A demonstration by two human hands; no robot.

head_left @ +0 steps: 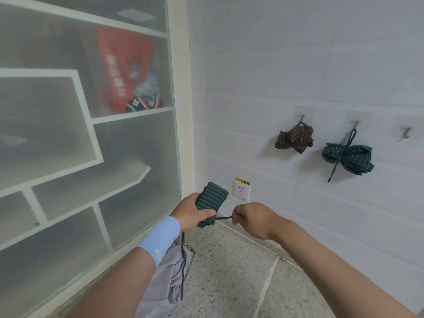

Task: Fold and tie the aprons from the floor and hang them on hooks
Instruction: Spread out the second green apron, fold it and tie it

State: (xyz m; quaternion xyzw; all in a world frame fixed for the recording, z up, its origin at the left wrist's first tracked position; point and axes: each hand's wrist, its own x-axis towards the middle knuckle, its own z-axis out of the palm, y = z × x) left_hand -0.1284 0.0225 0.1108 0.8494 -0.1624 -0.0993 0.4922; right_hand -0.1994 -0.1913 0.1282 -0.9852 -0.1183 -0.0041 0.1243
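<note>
My left hand (191, 212) grips a folded green striped apron (212, 198), rolled into a small bundle in front of the wall corner. My right hand (249, 216) pinches the apron's dark strap (223, 218) and holds it taut to the right of the bundle. Another strap (183, 267) hangs down below my left hand. On the wall, a tied brown striped apron (294, 138) hangs on the left hook (302, 118). A tied green striped apron (347, 158) hangs on the middle hook (355, 125). The right hook (406, 131) is bare.
A frosted-glass cabinet (87, 134) with white shelves and a red bag (125, 70) stands on the left. A wall socket (241, 190) sits low on the white tiled wall. Grey cloth (169, 278) lies below my left arm on the speckled floor (229, 271).
</note>
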